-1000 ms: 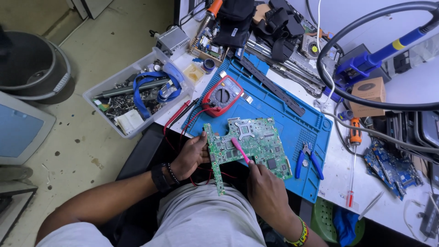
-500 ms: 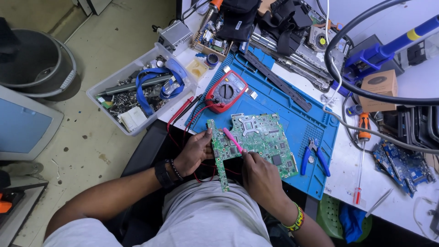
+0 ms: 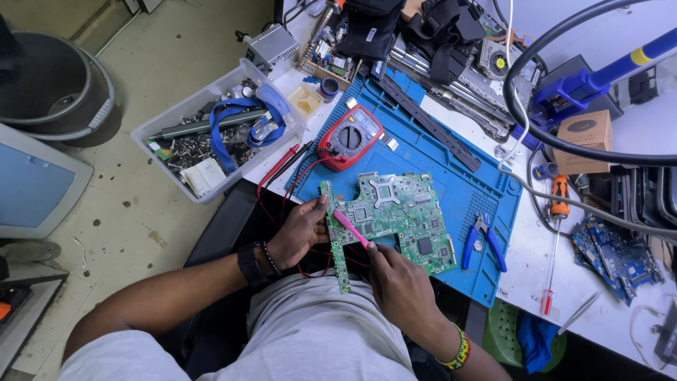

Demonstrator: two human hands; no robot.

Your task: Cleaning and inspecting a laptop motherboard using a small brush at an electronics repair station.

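Observation:
A green circuit board [image 3: 395, 215] lies tilted at the near edge of a blue work mat [image 3: 451, 162], part of it hanging over my lap. My left hand [image 3: 300, 233] grips the board's left edge, with a dark watch and bead bracelet on the wrist. My right hand [image 3: 398, 282] holds a pink slim tool [image 3: 350, 229], its tip resting on the board's left part. A red multimeter [image 3: 350, 137] sits on the mat behind the board, its red and black leads running toward my lap.
Blue-handled pliers [image 3: 483, 240] lie on the mat's right side; an orange-handled screwdriver [image 3: 553, 243] and another blue board [image 3: 613, 257] lie on the white table. A clear bin of parts [image 3: 211, 134] stands left. A black bucket [image 3: 53, 88] and a monitor [image 3: 35, 187] are on the floor.
The view has shifted slightly. My hands stay on the board, and the pink tool's tip has moved a little over the board's left part.

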